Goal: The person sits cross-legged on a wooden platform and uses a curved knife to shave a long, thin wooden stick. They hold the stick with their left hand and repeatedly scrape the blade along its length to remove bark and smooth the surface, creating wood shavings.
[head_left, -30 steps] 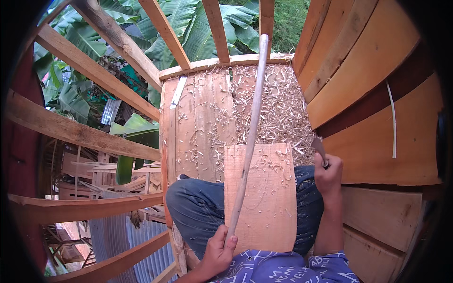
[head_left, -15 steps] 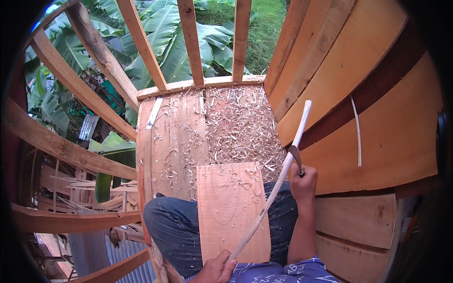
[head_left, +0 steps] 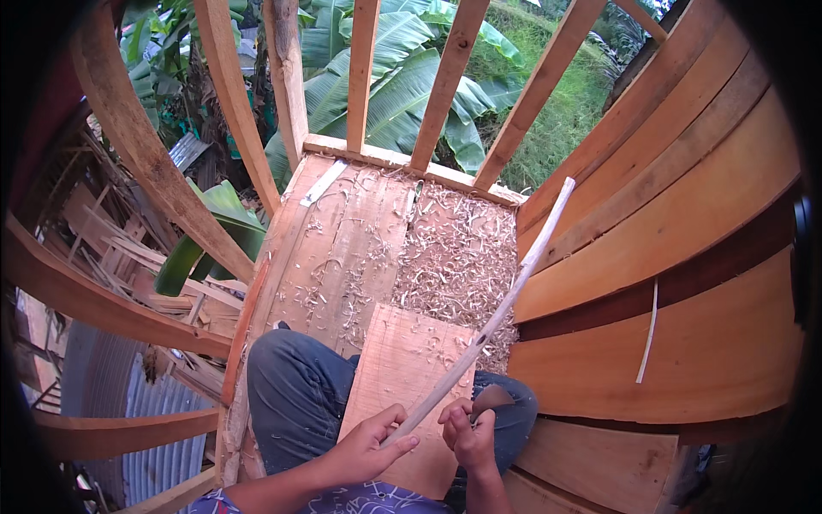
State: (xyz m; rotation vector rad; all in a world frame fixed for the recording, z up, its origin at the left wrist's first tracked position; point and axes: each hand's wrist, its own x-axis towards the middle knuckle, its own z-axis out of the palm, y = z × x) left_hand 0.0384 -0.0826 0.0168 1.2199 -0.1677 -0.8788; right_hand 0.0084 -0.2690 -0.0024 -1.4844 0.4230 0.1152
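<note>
My left hand [head_left: 375, 441] is closed around the near end of a long, pale, peeled wooden stick [head_left: 492, 324]. The stick slants up and to the right, its far end in the air near the plank wall. My right hand [head_left: 471, 439] is closed on a knife, its handle mostly hidden by the fingers. The dark, broad knife blade [head_left: 493, 397] shows above the fist, over my right knee and apart from the stick. Under the stick a flat wooden board [head_left: 411, 343] rests across my lap, with a few shavings on it.
Curled wood shavings [head_left: 454, 257] cover much of the plank floor [head_left: 291, 231]. Slatted wooden railings [head_left: 360, 77] stand ahead and to the left, with banana leaves beyond. A plank wall [head_left: 651, 360] rises close on the right. A pale flat strip [head_left: 324, 183] lies at the far left.
My right hand has drawn the knife back toward me and off the stick, down to my right knee. My left hand still grips the near end. The view has turned.
</note>
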